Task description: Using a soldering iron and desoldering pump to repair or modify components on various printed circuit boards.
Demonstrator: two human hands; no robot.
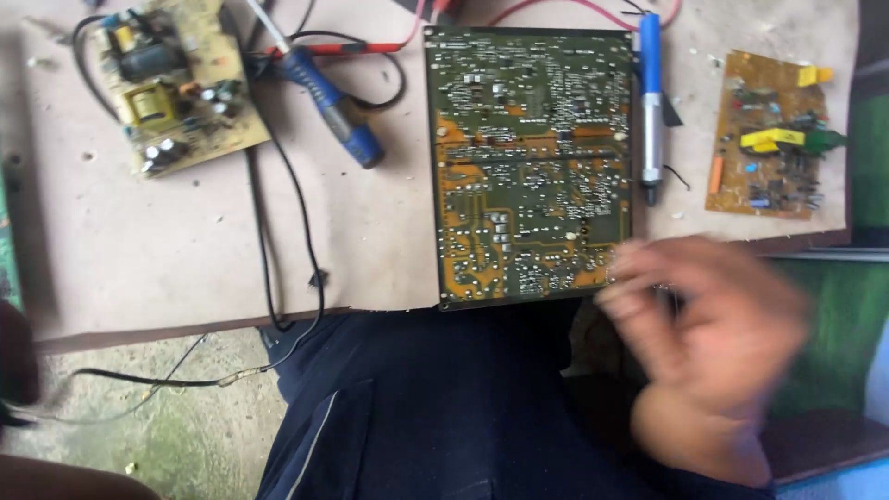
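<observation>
Nearest the camera, at about four o'clock, the right hand (708, 333) is a motion blur; its fingers (639, 268) look loosely spread and seem to hold nothing, though the blur keeps that uncertain. Their tips lie at the near right corner of the large circuit board (530, 167), which rests solder side up at the counter (389, 231) edge, around one o'clock. The left hand is out of view. A steady grip on the board's bare edge, clear of the solder joints, looks wisest here. Farther off lie a blue desoldering pump (652, 102) just right of the board, a small brown board (769, 134) at two o'clock, a blue-handled soldering iron (333, 106) and a power board (176, 83) at eleven.
</observation>
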